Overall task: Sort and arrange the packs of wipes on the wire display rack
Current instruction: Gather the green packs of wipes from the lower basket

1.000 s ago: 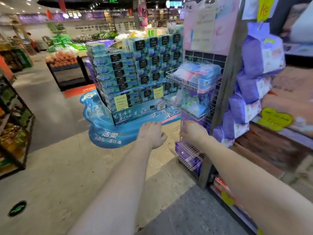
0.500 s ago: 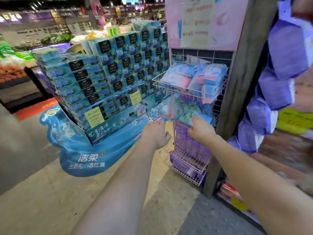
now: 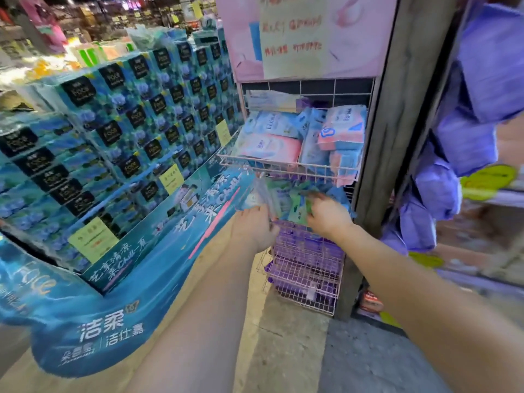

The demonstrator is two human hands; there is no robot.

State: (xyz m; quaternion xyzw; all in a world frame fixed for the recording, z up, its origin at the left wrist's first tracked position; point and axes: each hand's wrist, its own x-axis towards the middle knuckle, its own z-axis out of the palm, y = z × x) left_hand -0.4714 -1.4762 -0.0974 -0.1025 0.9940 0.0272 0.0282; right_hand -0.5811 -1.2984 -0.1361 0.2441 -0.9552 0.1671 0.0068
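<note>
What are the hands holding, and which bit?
The left hand pinches a clear-wrapped pale blue wipes pack by its lower edge. The right hand touches a green plastic wipes pack; blur hides its grip.

Blue tissue boxes point(image 3: 136, 129) with black labels, stacked in stepped tiers on a blue display base point(image 3: 85, 330). The base front carries white Chinese lettering.
Three yellow price tags point(image 3: 93, 240) stand along the front edge of the stack, spaced left to right.
Pink poster point(image 3: 243, 38) up top, with a pale paper notice point(image 3: 292, 32) with red handwriting fixed over it; text blurred.
Grey wooden post point(image 3: 402, 109), upright, just right of the poster.
Purple soft packs point(image 3: 465, 154) hang in a column beside the post's right side.
Yellow shelf label point(image 3: 487, 181) behind them, unreadable.
Floor point(image 3: 289, 350): beige slab meeting darker grey.
Background aisles blurred.
</note>
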